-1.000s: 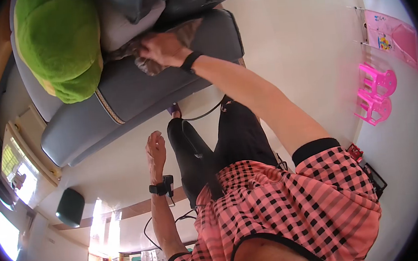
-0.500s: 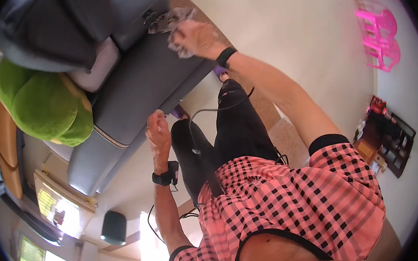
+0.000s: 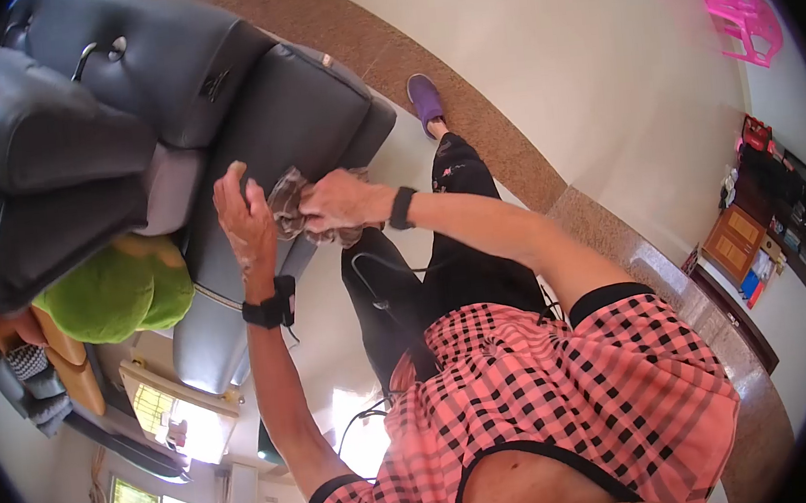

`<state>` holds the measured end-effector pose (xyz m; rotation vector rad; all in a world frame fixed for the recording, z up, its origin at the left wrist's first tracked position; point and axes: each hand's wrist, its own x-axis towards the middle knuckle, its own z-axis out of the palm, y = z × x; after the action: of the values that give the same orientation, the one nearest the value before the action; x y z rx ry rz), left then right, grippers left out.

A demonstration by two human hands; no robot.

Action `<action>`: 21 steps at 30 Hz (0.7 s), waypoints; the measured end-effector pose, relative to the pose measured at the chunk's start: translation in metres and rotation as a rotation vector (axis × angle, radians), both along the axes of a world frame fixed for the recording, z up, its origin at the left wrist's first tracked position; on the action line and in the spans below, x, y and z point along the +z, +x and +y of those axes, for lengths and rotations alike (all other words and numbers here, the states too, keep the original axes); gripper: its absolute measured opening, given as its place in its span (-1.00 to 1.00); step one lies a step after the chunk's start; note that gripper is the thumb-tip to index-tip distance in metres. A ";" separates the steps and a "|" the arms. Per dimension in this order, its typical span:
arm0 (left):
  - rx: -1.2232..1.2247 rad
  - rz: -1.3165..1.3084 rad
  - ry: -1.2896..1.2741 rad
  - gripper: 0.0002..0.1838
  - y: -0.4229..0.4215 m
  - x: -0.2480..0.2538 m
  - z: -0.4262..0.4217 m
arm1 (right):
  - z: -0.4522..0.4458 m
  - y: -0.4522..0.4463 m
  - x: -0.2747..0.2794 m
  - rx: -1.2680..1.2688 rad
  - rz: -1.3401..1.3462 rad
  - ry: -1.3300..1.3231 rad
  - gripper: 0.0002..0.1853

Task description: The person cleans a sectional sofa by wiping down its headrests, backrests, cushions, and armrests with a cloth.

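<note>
A crumpled grey-brown cloth [image 3: 288, 202] is bunched in my right hand [image 3: 346, 202], whose fingers are wrapped round it. Both are at the front edge of the dark grey sofa seat [image 3: 280, 109], near my knee. Just left of the cloth, over the seat, my left hand [image 3: 245, 217] is raised with its fingers apart and nothing in it. Whether the left hand touches the seat or the cloth, I cannot tell. Black bands circle both wrists, and the left one carries a small black box [image 3: 285, 300].
On the sofa lie a green plush cushion [image 3: 105, 292], a pale pillow [image 3: 172, 187] and dark grey cushions [image 3: 46, 120]. A cable [image 3: 368, 288] hangs across my legs. Pink plastic chairs [image 3: 736, 7] and a cabinet [image 3: 733, 242] stand along the right side.
My right hand has drawn the cloth back from the far end of the seat toward my left hand. The left hand has moved left and forward over the seat. The view has turned.
</note>
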<state>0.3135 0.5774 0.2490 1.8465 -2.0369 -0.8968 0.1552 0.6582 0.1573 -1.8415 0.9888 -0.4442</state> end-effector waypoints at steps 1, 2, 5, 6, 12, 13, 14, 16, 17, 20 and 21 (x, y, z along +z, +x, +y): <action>-0.023 -0.002 0.003 -0.71 -0.006 -0.006 -0.008 | -0.006 -0.020 0.005 -0.101 0.008 -0.008 -0.71; -0.033 0.018 0.016 -0.70 -0.012 -0.013 -0.015 | -0.012 -0.041 0.010 -0.202 0.016 -0.016 -0.69; -0.071 0.029 0.033 -0.68 -0.025 -0.035 -0.032 | -0.014 -0.106 0.000 -0.363 0.075 0.067 -0.69; -0.087 0.002 0.021 -0.67 -0.027 -0.043 -0.036 | -0.012 -0.126 -0.009 -0.430 0.061 0.075 -0.70; -0.124 -0.215 -0.172 -0.63 -0.004 -0.078 -0.039 | -0.019 -0.201 -0.025 -0.886 0.054 0.391 -0.75; -0.118 -0.240 -0.185 -0.62 -0.001 -0.080 -0.039 | -0.029 -0.203 -0.027 -0.912 0.041 0.407 -0.75; -0.075 -0.274 -0.175 -0.62 0.001 -0.083 -0.038 | -0.038 -0.202 -0.028 -0.937 0.025 0.423 -0.74; 0.015 -0.346 -0.156 -0.60 0.004 -0.083 -0.035 | -0.061 -0.192 -0.023 -0.890 -0.017 0.436 -0.74; 0.022 -0.373 -0.159 -0.59 0.006 -0.082 -0.034 | -0.073 -0.186 -0.022 -0.865 -0.037 0.442 -0.75; 0.039 -0.437 -0.161 -0.58 0.003 -0.073 -0.031 | -0.106 -0.158 -0.028 -0.850 -0.365 0.376 -0.74; 0.043 -0.440 -0.161 -0.57 0.004 -0.071 -0.030 | -0.118 -0.148 -0.017 -0.820 -0.453 0.413 -0.74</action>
<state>0.3172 0.5473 0.1781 2.1270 -2.2185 -0.3184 0.0069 0.5397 0.1404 -0.8502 1.3564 -1.0059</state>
